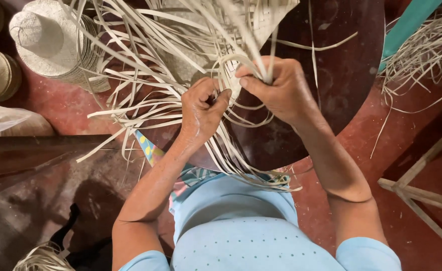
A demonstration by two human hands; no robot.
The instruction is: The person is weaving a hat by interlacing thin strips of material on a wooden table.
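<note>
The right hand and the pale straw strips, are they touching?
Touching. The head view shows the right hand with its thumb and fingers pinched around a bunch of pale straw strips, no gap between them.

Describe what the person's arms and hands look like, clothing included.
Both arms are bare from the short sleeves down. The sleeves are light blue, matching the top, which is dotted with tiny holes or specks. The left hand and right hand wear no gloves. No watch, bracelet or ring shows on the visible sides. The forearms look lean, with creased skin at the wrists and knuckles.
</note>
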